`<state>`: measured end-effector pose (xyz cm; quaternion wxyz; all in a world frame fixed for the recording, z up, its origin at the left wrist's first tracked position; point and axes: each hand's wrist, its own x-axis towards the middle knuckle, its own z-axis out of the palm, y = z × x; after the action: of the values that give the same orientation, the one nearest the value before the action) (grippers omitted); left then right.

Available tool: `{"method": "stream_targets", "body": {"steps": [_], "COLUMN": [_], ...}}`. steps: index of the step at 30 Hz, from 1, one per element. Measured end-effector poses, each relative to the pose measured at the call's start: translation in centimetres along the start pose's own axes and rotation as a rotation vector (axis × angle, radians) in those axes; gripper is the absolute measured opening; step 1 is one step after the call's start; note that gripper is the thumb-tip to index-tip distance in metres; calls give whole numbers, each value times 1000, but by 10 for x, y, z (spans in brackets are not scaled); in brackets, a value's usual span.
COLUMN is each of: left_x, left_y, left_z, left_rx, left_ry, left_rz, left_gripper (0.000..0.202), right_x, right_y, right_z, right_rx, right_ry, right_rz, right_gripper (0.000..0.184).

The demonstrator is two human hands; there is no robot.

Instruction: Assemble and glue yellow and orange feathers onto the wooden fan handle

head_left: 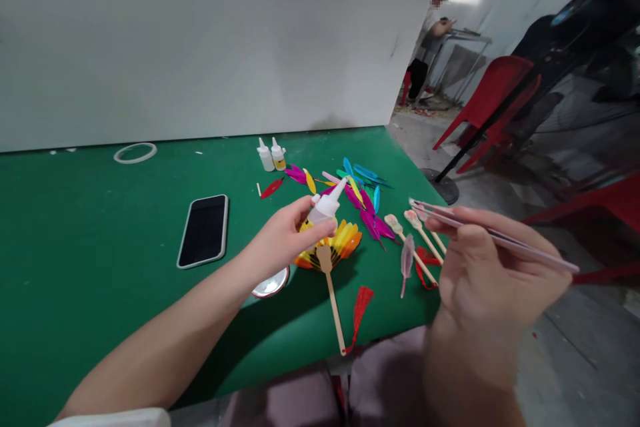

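My left hand is closed round a small white glue bottle, its nozzle tilted up to the right, just above a feather fan of yellow and orange feathers on a wooden stick with a red tassel. My right hand pinches long pinkish tweezers, tips pointing left, nothing visible between them. Loose magenta, blue and yellow feathers lie on the green table behind the fan. Wooden sticks and a pale feather lie under the tweezers.
A black phone lies left of my left arm. Two small glue bottles stand near the white wall, a white ring farther left. A round metal lid peeks beneath my wrist. Red chairs, a fan stand and another person are at right.
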<state>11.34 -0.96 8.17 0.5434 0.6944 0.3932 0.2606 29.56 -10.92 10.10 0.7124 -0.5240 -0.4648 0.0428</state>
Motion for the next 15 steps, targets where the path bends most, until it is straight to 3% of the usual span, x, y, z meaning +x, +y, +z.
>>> {"method": "stream_targets", "body": {"steps": [8, 15], "left_x": [9, 11], "left_y": [-1, -1], "left_z": [-10, -25], "left_rx": [-404, -506], "left_ry": [450, 535], "left_rz": [66, 178], "left_gripper": [36, 24], "right_x": [2, 0], "right_y": [5, 15], "right_z": [4, 7], "right_rx": [76, -21], "right_ry": [78, 34], "right_rz": [23, -53], "right_gripper": [7, 6]}}
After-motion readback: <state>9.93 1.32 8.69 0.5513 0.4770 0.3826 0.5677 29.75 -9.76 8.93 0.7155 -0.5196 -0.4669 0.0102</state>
